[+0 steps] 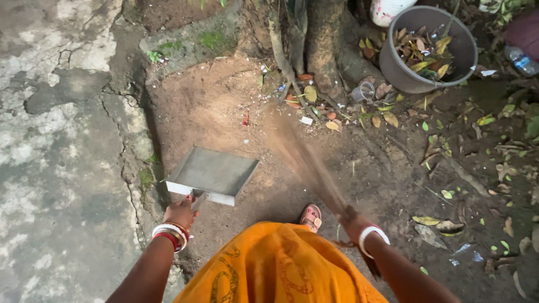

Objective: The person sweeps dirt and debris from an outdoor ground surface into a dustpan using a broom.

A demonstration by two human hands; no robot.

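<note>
My left hand (pixel 181 213) grips the short handle of a grey metal dustpan (pixel 216 171), held low over the bare soil with its open edge facing away from me. My right hand (pixel 352 220) is closed on the bound end of a stick broom (pixel 303 157), which is blurred by motion and reaches toward the litter at the tree base. Dry leaves and scraps (pixel 320 109) lie scattered ahead of the broom tips. An orange garment (pixel 275 264) and a sandalled foot (pixel 310 216) show between my arms.
A grey bucket (pixel 469 50) holding dry leaves stands at the top right beside tree trunks (pixel 323 39). Cracked concrete (pixel 56 140) runs along the left. Fallen leaves (pixel 477 185) cover the soil on the right. A small clear cup (pixel 364 91) lies near the roots.
</note>
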